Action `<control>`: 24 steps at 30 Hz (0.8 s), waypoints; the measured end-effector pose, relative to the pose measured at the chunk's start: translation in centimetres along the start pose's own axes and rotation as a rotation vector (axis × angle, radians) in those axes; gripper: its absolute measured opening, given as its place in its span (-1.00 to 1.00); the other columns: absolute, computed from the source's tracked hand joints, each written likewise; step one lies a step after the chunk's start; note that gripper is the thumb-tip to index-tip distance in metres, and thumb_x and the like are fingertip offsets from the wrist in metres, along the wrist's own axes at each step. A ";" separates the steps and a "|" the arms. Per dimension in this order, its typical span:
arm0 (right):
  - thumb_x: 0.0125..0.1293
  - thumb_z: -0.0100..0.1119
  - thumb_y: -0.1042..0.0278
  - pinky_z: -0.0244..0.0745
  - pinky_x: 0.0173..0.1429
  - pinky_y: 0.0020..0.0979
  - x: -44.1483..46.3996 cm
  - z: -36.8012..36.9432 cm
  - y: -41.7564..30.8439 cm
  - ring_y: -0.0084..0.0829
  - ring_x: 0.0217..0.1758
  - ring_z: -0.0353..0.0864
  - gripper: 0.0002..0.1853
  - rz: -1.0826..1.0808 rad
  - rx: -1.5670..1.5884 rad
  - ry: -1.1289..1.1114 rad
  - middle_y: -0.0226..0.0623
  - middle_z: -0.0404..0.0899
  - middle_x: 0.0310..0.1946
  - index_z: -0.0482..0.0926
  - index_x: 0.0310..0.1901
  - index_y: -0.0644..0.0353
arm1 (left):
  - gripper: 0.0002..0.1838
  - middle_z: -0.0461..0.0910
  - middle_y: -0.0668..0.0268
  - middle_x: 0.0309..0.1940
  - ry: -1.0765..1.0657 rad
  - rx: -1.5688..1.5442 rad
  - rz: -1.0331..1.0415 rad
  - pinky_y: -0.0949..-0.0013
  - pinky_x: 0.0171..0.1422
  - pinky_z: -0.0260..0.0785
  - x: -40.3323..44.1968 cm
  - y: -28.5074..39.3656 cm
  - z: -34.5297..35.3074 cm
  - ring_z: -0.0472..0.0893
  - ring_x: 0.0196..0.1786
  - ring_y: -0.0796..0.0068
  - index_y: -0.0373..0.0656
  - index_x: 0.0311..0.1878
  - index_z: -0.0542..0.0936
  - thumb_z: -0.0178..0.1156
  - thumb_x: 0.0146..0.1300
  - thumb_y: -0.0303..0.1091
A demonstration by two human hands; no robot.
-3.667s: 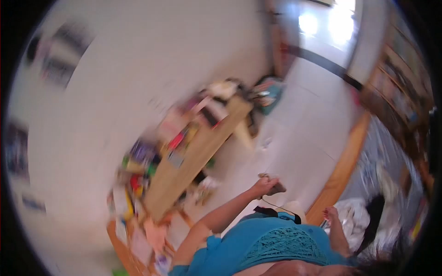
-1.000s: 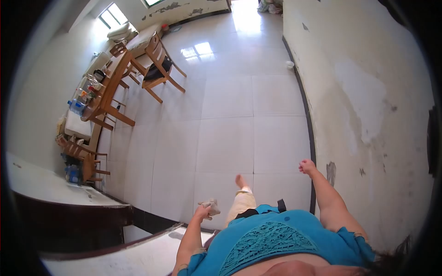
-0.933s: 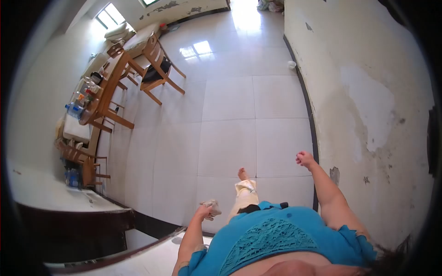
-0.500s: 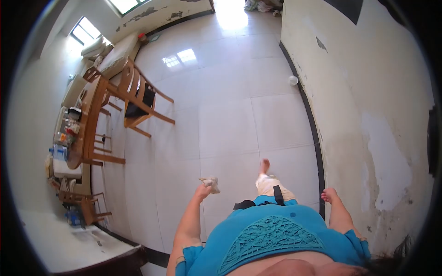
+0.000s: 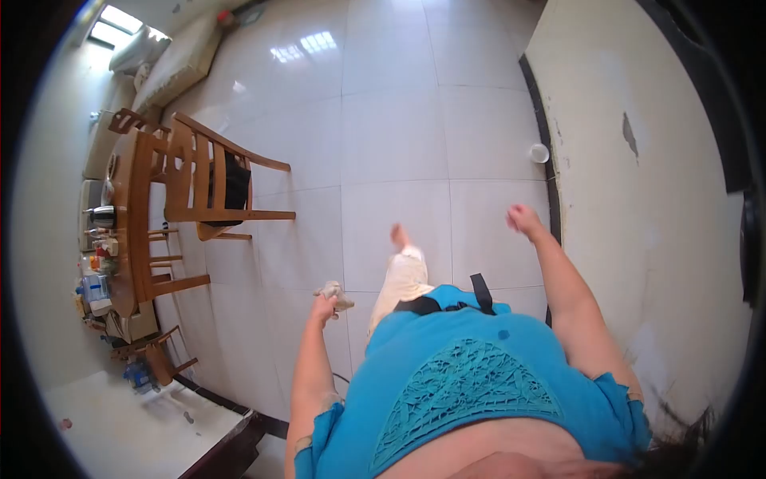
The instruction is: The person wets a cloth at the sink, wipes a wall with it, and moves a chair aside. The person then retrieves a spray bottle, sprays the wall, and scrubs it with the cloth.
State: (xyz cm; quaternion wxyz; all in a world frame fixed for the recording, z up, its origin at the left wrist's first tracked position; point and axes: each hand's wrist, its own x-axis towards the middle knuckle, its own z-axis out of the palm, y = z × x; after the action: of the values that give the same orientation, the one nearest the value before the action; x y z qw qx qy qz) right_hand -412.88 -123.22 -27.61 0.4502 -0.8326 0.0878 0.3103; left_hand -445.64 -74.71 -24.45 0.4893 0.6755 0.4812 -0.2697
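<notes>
My left hand (image 5: 322, 308) is closed around a crumpled pale grey-beige cloth (image 5: 340, 297), whose loose end hangs out to the right over the tiled floor. In front of my body on the right, my right hand (image 5: 523, 219) is held out with its fingers curled in, and nothing shows in it. Beyond that hand, a small white plastic cup (image 5: 539, 153) lies on the floor against the dark skirting.
On the left stand a wooden chair (image 5: 231, 214) with a dark thing on its seat and a wooden table (image 5: 132, 279) carrying bottles and a kettle (image 5: 102, 215). A pale couch (image 5: 179, 64) lies beyond. A peeling wall (image 5: 614, 184) borders the right side.
I have walked forward, and the chair and cup appear closer. My right hand has swung forward, my left hand with the cloth has shifted leftward, and a different foot leads.
</notes>
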 end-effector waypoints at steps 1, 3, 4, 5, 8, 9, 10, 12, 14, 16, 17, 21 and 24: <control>0.24 -0.02 0.24 0.39 -0.43 -0.49 2.9 0.9 -3.9 -0.57 -0.50 0.50 -0.78 -0.106 0.119 -0.042 -0.37 0.53 -0.54 0.52 -0.29 0.20 | -0.61 0.55 0.22 -0.29 0.015 0.013 -0.003 0.37 -0.36 0.42 2.0 1.4 -0.7 0.53 -0.38 0.47 -0.22 0.08 0.45 0.04 0.18 -0.32; 0.25 -0.01 0.25 0.39 -0.40 -0.51 5.2 1.7 -12.7 -0.57 -0.48 0.50 -0.79 -0.200 0.172 -0.094 -0.37 0.54 -0.52 0.51 -0.25 0.20 | -0.62 0.54 0.23 -0.30 -0.078 0.079 0.070 0.37 -0.35 0.43 6.5 5.3 -2.5 0.53 -0.36 0.48 -0.25 0.06 0.45 0.05 0.18 -0.32; 0.25 -0.01 0.25 0.39 -0.42 -0.51 6.9 2.0 -13.7 -0.56 -0.49 0.51 -0.79 -0.137 0.193 -0.090 -0.36 0.54 -0.52 0.51 -0.24 0.19 | -0.61 0.53 0.23 -0.28 -0.030 0.063 -0.015 0.37 -0.33 0.44 8.3 7.7 -3.2 0.53 -0.33 0.47 -0.26 0.07 0.44 0.04 0.18 -0.33; 0.25 0.00 0.24 0.39 -0.44 -0.51 8.5 1.6 -14.7 -0.56 -0.50 0.51 -0.79 -0.089 0.207 -0.079 -0.36 0.55 -0.51 0.50 -0.23 0.18 | -0.61 0.53 0.23 -0.27 0.020 0.039 -0.085 0.36 -0.31 0.45 10.5 10.7 -3.6 0.53 -0.31 0.46 -0.26 0.07 0.43 0.04 0.18 -0.33; 0.25 0.02 0.23 0.38 -0.51 -0.51 12.9 -1.4 -12.3 -0.54 -0.54 0.51 -0.79 0.101 0.093 -0.074 -0.32 0.55 -0.50 0.50 -0.24 0.18 | -0.64 0.49 0.26 -0.14 -0.097 0.040 0.058 0.34 -0.22 0.51 16.4 18.6 -6.1 0.54 -0.23 0.43 -0.18 0.09 0.42 0.03 0.21 -0.36; 0.24 0.03 0.23 0.36 -0.56 -0.50 13.0 -2.5 -11.2 -0.54 -0.59 0.49 -0.81 0.176 0.029 -0.021 -0.32 0.54 -0.50 0.49 -0.26 0.17 | -0.66 0.51 0.28 -0.18 -0.072 0.106 0.109 0.36 -0.22 0.46 18.9 21.2 -6.9 0.53 -0.24 0.45 -0.19 0.05 0.46 0.03 0.20 -0.35; 0.24 0.02 0.24 0.37 -0.53 -0.51 13.2 -3.8 -10.3 -0.55 -0.53 0.50 -0.84 0.338 0.035 -0.007 -0.33 0.54 -0.48 0.46 -0.29 0.14 | -0.68 0.52 0.30 -0.21 -0.034 0.164 0.129 0.38 -0.22 0.43 19.8 25.5 -7.7 0.52 -0.25 0.48 -0.18 0.03 0.47 0.04 0.20 -0.35; 0.24 -0.02 0.28 0.36 -0.54 -0.49 13.6 -6.2 -9.1 -0.52 -0.52 0.48 -0.85 0.571 0.158 0.081 -0.31 0.52 -0.46 0.42 -0.23 0.13 | -0.70 0.53 0.34 -0.26 -0.017 0.230 0.144 0.44 -0.22 0.38 23.2 33.7 -9.2 0.50 -0.26 0.53 -0.18 0.00 0.49 0.05 0.21 -0.33; 0.25 -0.05 0.30 0.35 -0.55 -0.47 14.1 -7.7 -9.2 -0.49 -0.51 0.47 -0.85 0.733 0.273 0.175 -0.30 0.50 -0.45 0.39 -0.19 0.12 | -0.68 0.54 0.35 -0.29 -0.040 0.128 0.189 0.43 -0.19 0.35 26.3 41.3 -10.2 0.49 -0.29 0.55 -0.20 0.00 0.50 0.07 0.21 -0.29; 0.26 -0.06 0.32 0.35 -0.55 -0.45 16.0 -8.9 -9.2 -0.46 -0.51 0.47 -0.86 0.831 0.381 0.230 -0.28 0.49 -0.44 0.36 -0.18 0.11 | -0.67 0.53 0.40 -0.37 -0.038 0.033 0.252 0.43 -0.25 0.32 28.2 48.3 -10.1 0.44 -0.37 0.58 -0.22 0.01 0.50 0.08 0.22 -0.28; 0.26 -0.07 0.32 0.35 -0.55 -0.44 18.1 -9.3 -9.7 -0.45 -0.52 0.46 -0.88 0.849 0.383 0.223 -0.27 0.48 -0.45 0.36 -0.20 0.12 | -0.71 0.48 0.43 -0.44 -0.039 0.023 0.268 0.46 -0.31 0.28 29.5 51.2 -10.1 0.38 -0.42 0.62 -0.21 -0.06 0.52 0.08 0.21 -0.28; 0.24 -0.08 0.37 0.33 -0.59 -0.42 30.5 -10.9 -14.2 -0.43 -0.57 0.45 -0.92 0.783 0.380 0.163 -0.26 0.46 -0.52 0.37 -0.32 0.17 | -0.80 0.43 0.47 -0.50 -0.018 0.051 0.229 0.49 -0.35 0.24 34.7 60.4 -11.0 0.35 -0.45 0.65 -0.20 -0.19 0.53 0.07 0.21 -0.30; 0.20 -0.03 0.34 0.31 -0.62 -0.44 44.8 -12.0 -22.6 -0.50 -0.60 0.45 -0.91 0.498 0.178 0.138 -0.35 0.45 -0.59 0.40 -0.36 0.14 | -0.79 0.43 0.47 -0.50 -0.045 -0.064 0.184 0.49 -0.36 0.25 36.9 66.6 -12.2 0.36 -0.46 0.65 -0.20 -0.16 0.53 0.06 0.21 -0.31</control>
State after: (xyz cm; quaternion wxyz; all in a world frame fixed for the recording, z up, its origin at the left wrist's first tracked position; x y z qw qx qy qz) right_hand -362.50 -113.85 -33.79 0.4242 -0.7618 0.3474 0.3450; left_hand -371.68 -53.14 -23.95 0.5439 0.6948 0.4143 -0.2231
